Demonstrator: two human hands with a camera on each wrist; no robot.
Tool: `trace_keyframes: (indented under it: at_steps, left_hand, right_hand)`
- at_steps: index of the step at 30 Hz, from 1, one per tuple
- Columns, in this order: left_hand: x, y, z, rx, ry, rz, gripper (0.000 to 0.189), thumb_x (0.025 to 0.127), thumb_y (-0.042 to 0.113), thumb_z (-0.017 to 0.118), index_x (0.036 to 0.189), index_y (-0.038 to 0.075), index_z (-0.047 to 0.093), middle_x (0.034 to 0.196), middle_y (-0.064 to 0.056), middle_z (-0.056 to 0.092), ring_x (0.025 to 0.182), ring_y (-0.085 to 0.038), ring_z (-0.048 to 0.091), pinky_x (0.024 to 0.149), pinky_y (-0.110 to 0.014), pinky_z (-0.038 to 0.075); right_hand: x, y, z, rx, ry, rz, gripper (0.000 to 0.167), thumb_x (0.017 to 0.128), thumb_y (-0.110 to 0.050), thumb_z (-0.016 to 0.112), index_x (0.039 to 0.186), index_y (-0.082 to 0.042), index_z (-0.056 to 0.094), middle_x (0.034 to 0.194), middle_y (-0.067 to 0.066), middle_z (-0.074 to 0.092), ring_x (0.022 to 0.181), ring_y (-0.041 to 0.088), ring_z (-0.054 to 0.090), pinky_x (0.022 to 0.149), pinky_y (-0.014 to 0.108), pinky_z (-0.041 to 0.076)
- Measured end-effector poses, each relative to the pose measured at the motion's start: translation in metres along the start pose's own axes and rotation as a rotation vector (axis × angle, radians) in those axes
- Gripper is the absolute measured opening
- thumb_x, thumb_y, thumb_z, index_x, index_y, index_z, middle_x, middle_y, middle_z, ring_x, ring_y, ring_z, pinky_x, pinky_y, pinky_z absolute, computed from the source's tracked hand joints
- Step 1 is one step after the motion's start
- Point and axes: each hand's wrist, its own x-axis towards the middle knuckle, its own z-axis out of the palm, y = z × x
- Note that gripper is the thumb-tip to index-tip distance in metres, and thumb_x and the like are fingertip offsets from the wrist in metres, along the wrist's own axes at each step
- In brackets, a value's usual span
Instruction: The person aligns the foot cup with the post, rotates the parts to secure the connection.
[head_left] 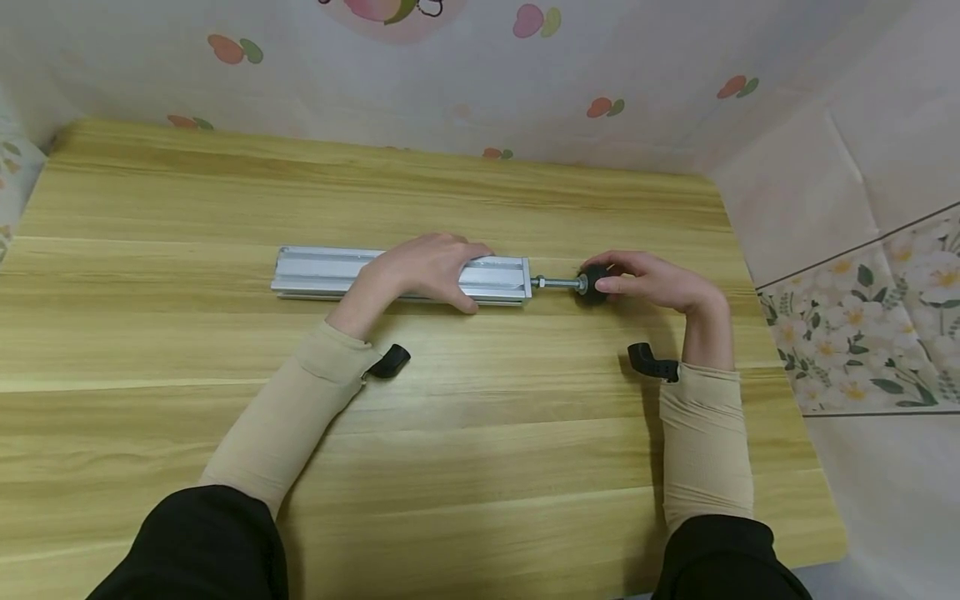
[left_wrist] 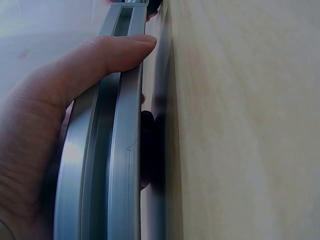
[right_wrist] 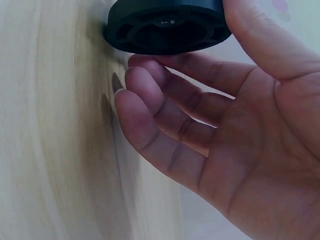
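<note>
A silver aluminium profile (head_left: 495, 279) with long slots lies lengthwise across the wooden table. My left hand (head_left: 427, 268) grips it from above near its right half, the thumb (left_wrist: 125, 50) along the near side and the fingers over the far side. From the profile's right end plate a threaded rod (head_left: 558, 283) with a nut sticks out, ending in a round black foot (head_left: 595, 284). My right hand (head_left: 652, 279) pinches that foot between thumb and fingers. In the right wrist view, the foot's hollow underside (right_wrist: 170, 30) faces the palm, and the other fingers are loosely bent below it.
The wood-grain table (head_left: 480, 467) spreads around the profile. Behind it hangs a pale patterned sheet (head_left: 480, 92), and a flowered wall covering (head_left: 870, 325) stands to the right. A black camera mount (head_left: 390, 362) juts from the left sleeve, another mount (head_left: 651, 363) from the right.
</note>
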Motion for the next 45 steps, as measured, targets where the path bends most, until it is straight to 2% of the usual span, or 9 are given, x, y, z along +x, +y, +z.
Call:
trace_keyframes:
  at_steps: [3,8,11,15,24,32,45]
  left_hand:
    - [0.000,-0.002,0.001,-0.002,0.000,-0.001,0.086,0.081,0.046,0.075,0.156,0.015,0.044,0.150,-0.011,0.057,0.139,-0.030,0.054,0.117,-0.048,0.043]
    - [0.000,-0.004,0.001,-0.011,-0.005,-0.006,0.087,0.082,0.046,0.075,0.156,0.016,0.043,0.151,-0.010,0.056,0.140,-0.030,0.053,0.117,-0.048,0.042]
    - [-0.001,-0.005,0.001,-0.017,-0.010,-0.016,0.087,0.082,0.046,0.076,0.156,0.016,0.042,0.151,-0.010,0.056,0.140,-0.030,0.052,0.117,-0.048,0.042]
    - [-0.002,-0.006,0.000,-0.020,-0.014,-0.025,0.087,0.082,0.046,0.076,0.156,0.016,0.042,0.152,-0.010,0.055,0.141,-0.030,0.052,0.118,-0.048,0.042]
    - [0.000,-0.005,0.000,-0.008,-0.018,-0.030,0.086,0.082,0.047,0.075,0.156,0.017,0.042,0.153,-0.008,0.055,0.142,-0.028,0.051,0.119,-0.047,0.040]
    - [0.003,-0.001,0.000,-0.009,-0.024,-0.013,0.086,0.082,0.046,0.075,0.156,0.017,0.043,0.154,-0.008,0.054,0.143,-0.028,0.049,0.121,-0.048,0.038]
    - [0.001,-0.002,0.000,-0.015,-0.019,-0.015,0.085,0.081,0.047,0.076,0.155,0.019,0.044,0.151,-0.008,0.056,0.140,-0.028,0.052,0.118,-0.048,0.041]
  right_hand:
    - [0.001,0.001,-0.001,0.004,0.011,-0.026,0.045,0.106,-0.025,0.056,0.150,-0.013,0.051,0.143,0.009,0.057,0.119,0.021,0.056,0.094,0.017,0.047]
    - [0.003,0.004,-0.002,0.040,0.019,-0.051,0.060,0.097,-0.014,0.071,0.151,-0.012,0.046,0.153,0.009,0.049,0.132,0.029,0.052,0.096,0.017,0.048]
    - [0.006,0.005,-0.001,0.067,0.011,-0.047,0.069,0.089,-0.009,0.079,0.149,-0.011,0.045,0.150,0.010,0.048,0.131,0.033,0.054,0.099,0.025,0.051]
    - [0.012,0.006,0.001,0.072,0.019,-0.038,0.071,0.084,-0.007,0.083,0.145,-0.008,0.045,0.143,0.010,0.051,0.127,0.032,0.057,0.102,0.035,0.053]
    - [0.013,0.010,0.003,0.104,0.045,-0.028,0.062,0.086,-0.006,0.082,0.138,-0.006,0.048,0.137,0.012,0.055,0.121,0.027,0.060,0.093,0.021,0.054]
    - [0.005,0.022,0.006,0.111,0.042,-0.024,0.055,0.095,-0.009,0.073,0.143,-0.006,0.048,0.137,0.010,0.055,0.115,0.011,0.059,0.090,0.018,0.051]
    - [0.004,0.017,0.004,0.035,0.013,-0.070,0.047,0.100,-0.012,0.066,0.144,-0.006,0.049,0.136,0.012,0.057,0.114,0.009,0.057,0.091,0.016,0.049]
